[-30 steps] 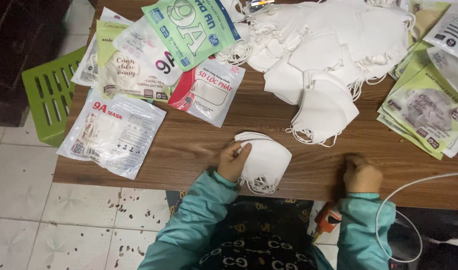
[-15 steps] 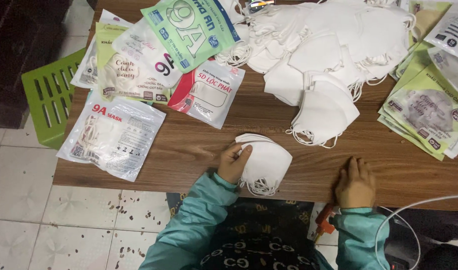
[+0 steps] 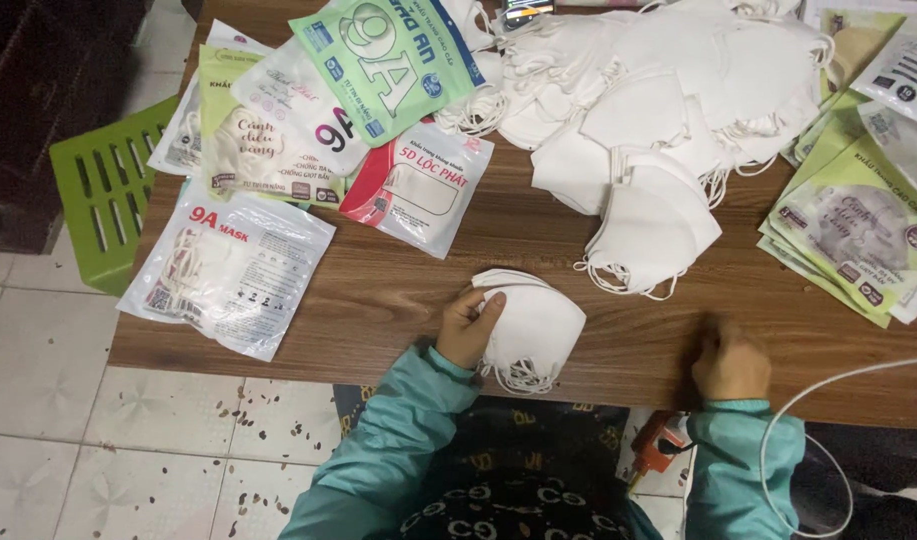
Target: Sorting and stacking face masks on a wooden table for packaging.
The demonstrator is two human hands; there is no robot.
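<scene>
A person in teal sleeves leans over a wooden bench [image 3: 398,300]. The left hand [image 3: 468,328] still presses a small stack of folded white masks [image 3: 530,325] near the bench's front edge, fingers curled on its left side. The right hand [image 3: 730,362], open and flat half a second ago, has curled into a loose empty fist right of the stack. Behind the stack lies a loose mask heap [image 3: 668,110].

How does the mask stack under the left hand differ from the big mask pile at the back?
The mask stack is small, neatly nested, and gripped by the left hand at the near table edge. The mask pile is large, loosely spread, untouched, with ear loops tangled. Both hold white folded masks.
</scene>
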